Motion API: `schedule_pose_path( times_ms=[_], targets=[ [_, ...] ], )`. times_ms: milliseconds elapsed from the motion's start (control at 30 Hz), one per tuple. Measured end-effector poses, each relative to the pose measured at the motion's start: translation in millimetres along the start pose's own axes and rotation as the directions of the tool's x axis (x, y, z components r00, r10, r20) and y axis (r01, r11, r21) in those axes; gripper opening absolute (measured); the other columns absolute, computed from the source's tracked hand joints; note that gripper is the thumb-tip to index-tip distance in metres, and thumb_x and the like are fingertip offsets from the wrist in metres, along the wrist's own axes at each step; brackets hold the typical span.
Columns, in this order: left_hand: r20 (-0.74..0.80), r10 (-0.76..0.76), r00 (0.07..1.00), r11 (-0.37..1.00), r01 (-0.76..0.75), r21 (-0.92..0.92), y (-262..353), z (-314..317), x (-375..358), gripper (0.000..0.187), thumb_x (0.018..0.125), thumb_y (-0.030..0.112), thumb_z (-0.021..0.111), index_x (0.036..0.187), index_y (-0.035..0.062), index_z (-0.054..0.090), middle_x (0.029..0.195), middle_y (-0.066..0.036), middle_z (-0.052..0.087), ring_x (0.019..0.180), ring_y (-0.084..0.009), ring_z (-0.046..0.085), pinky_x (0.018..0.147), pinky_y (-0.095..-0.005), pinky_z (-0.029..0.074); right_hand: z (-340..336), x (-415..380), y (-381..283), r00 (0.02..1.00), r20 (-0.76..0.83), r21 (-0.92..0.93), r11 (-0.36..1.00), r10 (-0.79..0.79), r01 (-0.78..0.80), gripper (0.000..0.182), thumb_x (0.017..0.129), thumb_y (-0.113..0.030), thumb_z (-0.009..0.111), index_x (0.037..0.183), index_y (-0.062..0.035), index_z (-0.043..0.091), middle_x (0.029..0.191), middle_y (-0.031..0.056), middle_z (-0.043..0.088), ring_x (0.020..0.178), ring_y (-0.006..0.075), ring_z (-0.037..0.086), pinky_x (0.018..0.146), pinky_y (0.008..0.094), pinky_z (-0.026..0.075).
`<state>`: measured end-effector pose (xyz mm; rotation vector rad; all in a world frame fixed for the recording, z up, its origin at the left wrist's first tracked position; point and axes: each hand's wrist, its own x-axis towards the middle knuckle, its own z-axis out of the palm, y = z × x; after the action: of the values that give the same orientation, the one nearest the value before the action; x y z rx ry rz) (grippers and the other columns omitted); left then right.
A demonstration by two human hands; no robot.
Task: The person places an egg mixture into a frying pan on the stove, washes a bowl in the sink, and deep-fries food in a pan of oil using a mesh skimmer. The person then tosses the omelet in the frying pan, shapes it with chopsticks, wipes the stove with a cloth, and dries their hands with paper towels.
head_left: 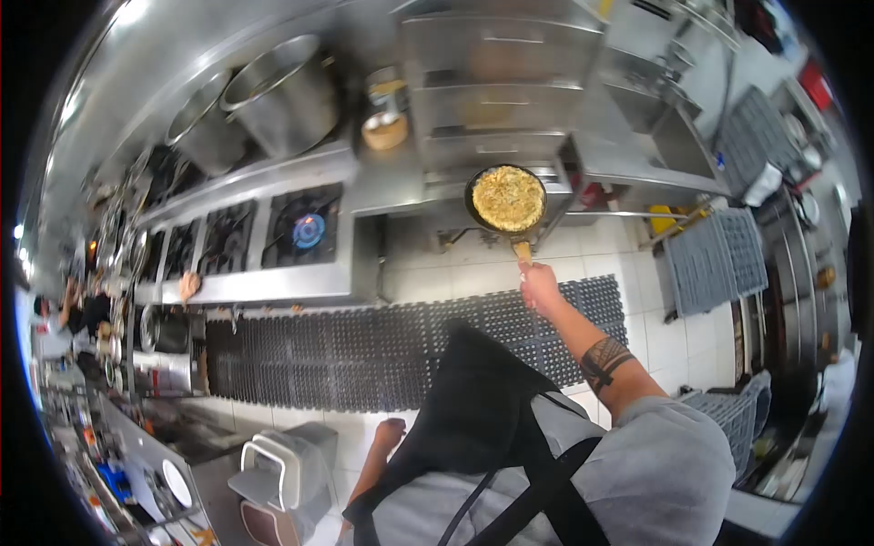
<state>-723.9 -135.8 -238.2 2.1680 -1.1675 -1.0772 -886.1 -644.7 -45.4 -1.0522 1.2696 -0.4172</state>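
Observation:
My right hand point(539, 288), arm stretched forward, is closed around the light brown handle of a black frying pan point(469, 202). A round, yellow, omelette-like food point(508, 197) with brown and green flecks fills the pan. The pan is over the floor in front of the steel drawers, apart from the burners. My left hand point(390, 433) hangs low by my side, beside the black apron point(469, 400). Its fingers are curled in, and nothing shows in them.
A blue flame burns on the near burner of the stove point(309, 231). Large steel pots point(284, 100) stand behind it. A black mat point(410, 341) covers the floor. Grey crates point(715, 259) stand right, bins point(287, 473) behind left. A person point(86, 309) is at far left.

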Motion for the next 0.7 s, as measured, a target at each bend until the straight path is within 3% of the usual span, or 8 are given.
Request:
schedule_pose_path(
  times_ms=[67, 200, 367, 433, 567, 633, 700],
  targets=[
    [0.073, 0.137, 0.988, 0.972, -0.148, 0.184, 42, 6, -1, 0.018, 0.086, 0.018, 0.057, 0.089, 0.0038, 0.069, 0.084, -0.013, 0.069, 0.073, -0.0293, 0.068, 0.068, -0.0420, 0.054, -84, 6, -11, 0.997, -0.013, 0.041, 0.996, 0.081, -0.081, 0.033, 0.097, -0.035, 0.055, 0.079, -0.0081, 0.048, 0.057, 0.0015, 0.045, 0.037, 0.0128, 0.037, 0.033, 0.0309, 0.029],
    [0.219, 0.016, 0.976, 0.954, -0.081, 0.288, 52, 43, 6, 0.019, 0.086, 0.018, 0.057, 0.090, 0.0045, 0.069, 0.084, -0.013, 0.069, 0.075, -0.0297, 0.068, 0.068, -0.0419, 0.054, -198, 31, -30, 0.967, -0.255, 0.133, 0.990, -0.006, 0.042, 0.028, 0.095, -0.033, 0.056, 0.084, -0.0083, 0.050, 0.053, -0.0003, 0.040, 0.037, 0.0128, 0.034, 0.034, 0.0309, 0.028],
    [0.277, -0.113, 0.954, 0.904, -0.017, 0.428, 98, 74, 70, 0.019, 0.086, 0.019, 0.058, 0.091, 0.0053, 0.069, 0.084, -0.013, 0.069, 0.078, -0.0301, 0.068, 0.069, -0.0418, 0.053, -348, 68, -48, 0.979, -0.203, 0.162, 0.987, 0.030, 0.003, 0.025, 0.095, -0.032, 0.056, 0.089, -0.0081, 0.050, 0.053, -0.0009, 0.038, 0.037, 0.0116, 0.032, 0.034, 0.0308, 0.027],
    [0.291, -0.079, 0.953, 0.862, -0.081, 0.501, 131, 93, 112, 0.019, 0.087, 0.020, 0.058, 0.091, 0.0056, 0.070, 0.085, -0.013, 0.069, 0.079, -0.0303, 0.068, 0.069, -0.0418, 0.053, -405, 95, -48, 0.963, -0.269, 0.270, 0.962, 0.024, 0.052, 0.024, 0.095, -0.031, 0.056, 0.089, -0.0085, 0.050, 0.053, -0.0012, 0.038, 0.037, 0.0108, 0.032, 0.033, 0.0309, 0.025],
    [0.328, 0.152, 0.932, 0.673, -0.341, 0.657, 221, 149, 206, 0.019, 0.087, 0.021, 0.058, 0.092, 0.0063, 0.070, 0.085, -0.013, 0.069, 0.081, -0.0306, 0.068, 0.070, -0.0417, 0.053, -497, 135, -48, 0.959, -0.271, 0.154, 0.987, 0.076, -0.035, 0.024, 0.094, -0.028, 0.058, 0.086, -0.0075, 0.051, 0.053, -0.0001, 0.039, 0.037, 0.0128, 0.032, 0.033, 0.0327, 0.024],
    [0.239, 0.271, 0.932, 0.676, -0.361, 0.642, 287, 179, 259, 0.019, 0.087, 0.021, 0.058, 0.092, 0.0066, 0.070, 0.085, -0.013, 0.070, 0.082, -0.0308, 0.068, 0.070, -0.0416, 0.053, -565, 149, -62, 0.955, -0.288, 0.118, 0.993, 0.066, -0.033, 0.026, 0.092, -0.030, 0.060, 0.085, -0.0063, 0.054, 0.054, 0.0012, 0.040, 0.038, 0.0132, 0.034, 0.035, 0.0328, 0.025],
    [0.112, 0.133, 0.985, 0.944, -0.160, 0.287, 364, 202, 293, 0.025, 0.089, 0.025, 0.058, 0.100, 0.0060, 0.070, 0.089, -0.014, 0.070, 0.084, -0.0310, 0.068, 0.072, -0.0409, 0.053, -623, 162, -90, 0.915, -0.402, -0.150, 0.985, 0.019, -0.086, 0.038, 0.089, -0.036, 0.062, 0.075, -0.0011, 0.060, 0.059, 0.0114, 0.059, 0.044, 0.0242, 0.054, 0.039, 0.0395, 0.040]
  ],
)
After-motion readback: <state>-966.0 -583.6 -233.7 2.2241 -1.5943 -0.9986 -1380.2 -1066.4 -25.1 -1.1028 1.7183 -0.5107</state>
